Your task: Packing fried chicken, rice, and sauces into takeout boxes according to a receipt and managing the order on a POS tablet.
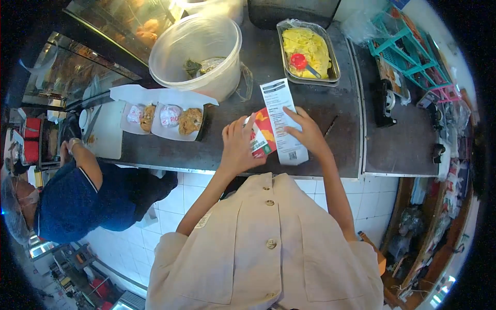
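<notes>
Our left hand holds the red packet, our right hand the white slip; we judge both light, creasable, best edge-gripped

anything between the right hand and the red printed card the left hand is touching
Yes: the long white paper slip, touched by the fingers of the right hand, seems to overlap the right edge of the red printed card. On the other side, nothing visible separates the left hand from the card.
</notes>
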